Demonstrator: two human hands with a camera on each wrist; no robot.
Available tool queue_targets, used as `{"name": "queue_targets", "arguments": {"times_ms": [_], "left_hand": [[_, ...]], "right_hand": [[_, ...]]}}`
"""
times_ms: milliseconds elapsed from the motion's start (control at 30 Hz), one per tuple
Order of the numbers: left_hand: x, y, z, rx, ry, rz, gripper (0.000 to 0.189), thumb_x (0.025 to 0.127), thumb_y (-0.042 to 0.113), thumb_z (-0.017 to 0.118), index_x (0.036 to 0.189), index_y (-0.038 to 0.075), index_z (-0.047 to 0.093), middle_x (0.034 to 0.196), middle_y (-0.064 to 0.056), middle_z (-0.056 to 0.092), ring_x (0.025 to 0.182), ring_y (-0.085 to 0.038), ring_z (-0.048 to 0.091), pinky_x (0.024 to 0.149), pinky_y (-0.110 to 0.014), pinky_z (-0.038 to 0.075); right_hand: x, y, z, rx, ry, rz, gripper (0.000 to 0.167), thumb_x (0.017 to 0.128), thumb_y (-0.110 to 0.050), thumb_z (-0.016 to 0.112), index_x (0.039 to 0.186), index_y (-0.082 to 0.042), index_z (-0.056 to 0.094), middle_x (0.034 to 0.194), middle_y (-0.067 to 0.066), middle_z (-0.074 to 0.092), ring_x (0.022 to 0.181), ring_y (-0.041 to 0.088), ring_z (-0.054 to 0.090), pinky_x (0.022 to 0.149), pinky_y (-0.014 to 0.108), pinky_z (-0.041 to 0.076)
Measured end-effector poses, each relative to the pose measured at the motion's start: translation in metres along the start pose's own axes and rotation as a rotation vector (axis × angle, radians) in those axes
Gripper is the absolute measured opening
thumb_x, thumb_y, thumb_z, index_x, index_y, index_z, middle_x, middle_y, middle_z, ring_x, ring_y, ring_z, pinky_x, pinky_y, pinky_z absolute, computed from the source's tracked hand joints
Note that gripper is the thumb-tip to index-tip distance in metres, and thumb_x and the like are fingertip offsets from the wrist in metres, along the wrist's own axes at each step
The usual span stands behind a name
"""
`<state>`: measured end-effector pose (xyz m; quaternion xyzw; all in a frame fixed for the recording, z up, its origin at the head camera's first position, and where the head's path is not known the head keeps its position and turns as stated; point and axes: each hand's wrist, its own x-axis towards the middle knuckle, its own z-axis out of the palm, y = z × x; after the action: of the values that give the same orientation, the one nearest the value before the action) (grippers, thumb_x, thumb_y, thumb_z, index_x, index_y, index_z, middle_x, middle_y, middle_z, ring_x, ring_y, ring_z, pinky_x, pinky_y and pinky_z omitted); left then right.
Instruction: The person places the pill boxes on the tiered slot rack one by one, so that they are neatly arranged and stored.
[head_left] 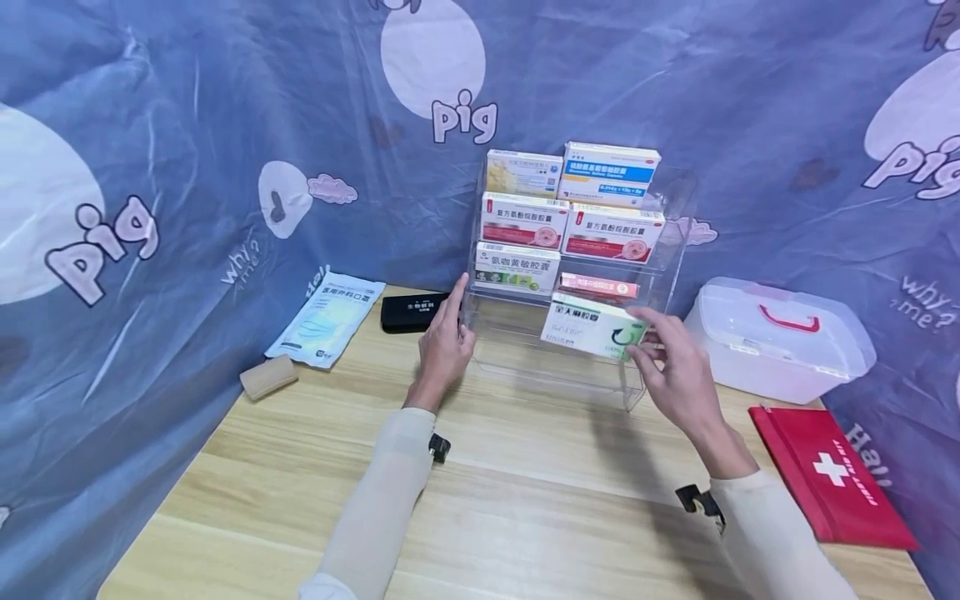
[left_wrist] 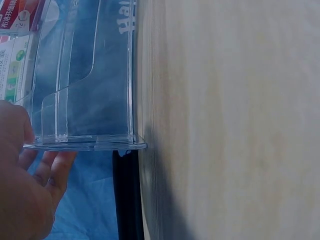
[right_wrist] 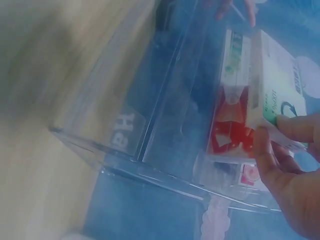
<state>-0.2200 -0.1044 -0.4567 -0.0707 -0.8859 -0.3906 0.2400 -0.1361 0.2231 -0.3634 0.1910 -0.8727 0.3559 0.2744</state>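
Note:
My right hand (head_left: 678,371) pinches the right end of a white and green medicine box (head_left: 588,327), thumb in front. The box is tilted and held before the lower right of a clear tiered display rack (head_left: 540,379). Behind it, a red medicine box (right_wrist: 227,122) lies in the rack, partly covered from the head view. My left hand (head_left: 444,346) holds the rack's left side panel, its thumb and fingers on either side of the edge in the left wrist view. Beside that hand stands a white and green capsule box (head_left: 516,271) on a tier.
Upper tiers hold two red-and-white boxes, one a capsule box (head_left: 613,233), a blue-striped box (head_left: 609,175) and a yellowish box (head_left: 523,173). Left lie a black case (head_left: 408,313), a mask packet (head_left: 327,321) and a tan roll (head_left: 268,377). Right are a lidded plastic box (head_left: 780,342) and red first-aid pouch (head_left: 832,479).

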Motion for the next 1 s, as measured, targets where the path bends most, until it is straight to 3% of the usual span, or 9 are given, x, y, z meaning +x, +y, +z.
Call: {"name": "queue_targets", "arguments": {"times_ms": [133, 300, 367, 467, 533, 600, 833, 1000], "left_hand": [[0.0, 0.0, 0.001, 0.004, -0.01, 0.006, 0.101, 0.091, -0.003, 0.059, 0.171, 0.045, 0.02, 0.156, -0.008, 0.059, 0.095, -0.032, 0.064, 0.066, -0.047, 0.051], [0.0, 0.001, 0.0, 0.005, 0.001, 0.007, 0.101, 0.09, -0.003, 0.06, 0.172, 0.043, 0.022, 0.154, -0.009, 0.061, 0.093, -0.032, 0.063, 0.066, -0.045, 0.05], [-0.001, 0.001, 0.0, 0.008, 0.008, 0.006, 0.101, 0.09, -0.003, 0.06, 0.171, 0.043, 0.022, 0.152, -0.009, 0.062, 0.091, -0.032, 0.063, 0.065, -0.044, 0.049], [-0.001, 0.0, 0.001, 0.012, 0.018, 0.011, 0.101, 0.089, -0.004, 0.06, 0.171, 0.042, 0.023, 0.152, -0.009, 0.062, 0.091, -0.031, 0.063, 0.064, -0.043, 0.049], [-0.001, 0.0, 0.001, 0.01, 0.019, 0.015, 0.101, 0.089, -0.004, 0.061, 0.171, 0.042, 0.024, 0.153, -0.009, 0.062, 0.092, -0.031, 0.064, 0.064, -0.043, 0.049], [-0.001, 0.001, 0.002, 0.007, 0.019, 0.02, 0.101, 0.089, -0.004, 0.061, 0.171, 0.041, 0.024, 0.153, -0.009, 0.062, 0.094, -0.031, 0.065, 0.064, -0.043, 0.05], [0.0, 0.002, 0.0, 0.004, 0.02, 0.016, 0.102, 0.088, -0.004, 0.061, 0.171, 0.042, 0.024, 0.15, -0.009, 0.063, 0.091, -0.032, 0.063, 0.063, -0.043, 0.049], [0.001, 0.002, 0.0, 0.009, 0.015, 0.012, 0.101, 0.089, -0.003, 0.06, 0.171, 0.042, 0.024, 0.151, -0.009, 0.063, 0.09, -0.032, 0.062, 0.063, -0.044, 0.049]], "right_hand": [[0.01, 0.008, 0.007, -0.019, 0.056, -0.006, 0.061, 0.085, 0.021, 0.074, 0.141, -0.003, 0.067, 0.112, 0.023, 0.066, 0.097, 0.001, 0.062, 0.085, -0.003, 0.046], [0.019, 0.02, 0.023, -0.047, 0.072, -0.034, 0.058, 0.086, 0.021, 0.071, 0.139, -0.003, 0.068, 0.117, 0.026, 0.065, 0.096, 0.032, 0.07, 0.086, -0.005, 0.042], [0.021, 0.025, 0.03, -0.084, 0.066, -0.049, 0.056, 0.087, 0.02, 0.072, 0.138, -0.003, 0.068, 0.117, 0.026, 0.066, 0.096, 0.039, 0.071, 0.085, 0.001, 0.047], [0.022, 0.031, 0.041, -0.135, 0.04, -0.065, 0.056, 0.087, 0.018, 0.072, 0.138, -0.005, 0.067, 0.115, 0.024, 0.066, 0.093, 0.038, 0.071, 0.083, 0.024, 0.059], [0.022, 0.034, 0.048, -0.15, 0.013, -0.065, 0.056, 0.088, 0.016, 0.072, 0.139, -0.007, 0.067, 0.114, 0.023, 0.064, 0.091, 0.038, 0.07, 0.081, 0.041, 0.062], [0.022, 0.037, 0.055, -0.147, -0.015, -0.051, 0.056, 0.089, 0.015, 0.071, 0.14, -0.009, 0.067, 0.114, 0.023, 0.062, 0.09, 0.037, 0.069, 0.081, 0.051, 0.062], [0.024, 0.037, 0.08, -0.108, -0.075, -0.013, 0.056, 0.091, 0.011, 0.071, 0.142, -0.012, 0.067, 0.123, 0.026, 0.056, 0.094, 0.038, 0.07, 0.087, 0.053, 0.063], [0.026, 0.033, 0.094, -0.097, -0.094, -0.044, 0.056, 0.091, 0.009, 0.072, 0.144, -0.011, 0.067, 0.116, 0.024, 0.057, 0.093, 0.034, 0.065, 0.083, 0.047, 0.061]]}}
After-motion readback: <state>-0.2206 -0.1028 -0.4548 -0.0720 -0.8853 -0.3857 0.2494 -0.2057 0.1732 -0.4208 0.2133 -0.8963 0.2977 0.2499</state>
